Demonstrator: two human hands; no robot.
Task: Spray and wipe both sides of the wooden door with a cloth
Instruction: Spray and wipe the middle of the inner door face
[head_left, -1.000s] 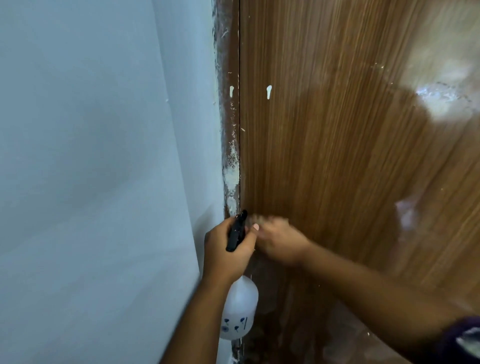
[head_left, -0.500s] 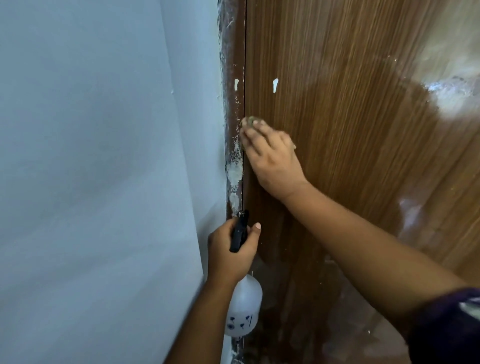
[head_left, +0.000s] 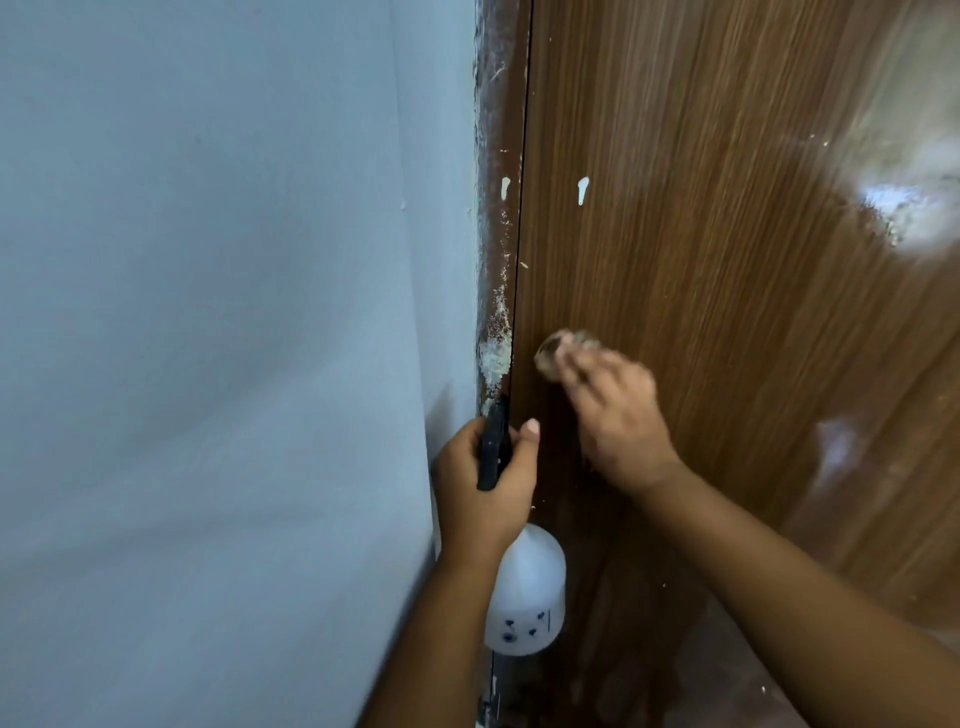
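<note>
From the head camera, looking down along the door's edge: my left hand (head_left: 480, 486) grips the neck of the spray bottle (head_left: 527, 592), fingers curled round its black trigger head (head_left: 492, 448) and my thumb raised toward the door. The white translucent body of the bottle hangs below my fist, with small dark marks on its lower part, close to the gap between door and frame.

My right hand (head_left: 615, 415) lies against the wooden door (head_left: 727, 260), back of the hand toward me, fingers pointing up and to the left. It is blurred, so I cannot tell exactly how the fingers lie, but they press a small wad of cloth (head_left: 553, 353) onto the wood; only a bit of it shows beyond my fingertips, just right of the door's edge.

The door fills the right side of the view, brown with a vertical grain, glossy, with a bright reflection at upper right. A white paint drip (head_left: 583, 189) sits on it above my hand. The door frame (head_left: 498, 234) to its left is smeared with white plaster or paint and carries a similar drip. The pale blue wall (head_left: 208, 338) takes up the left side.
</note>
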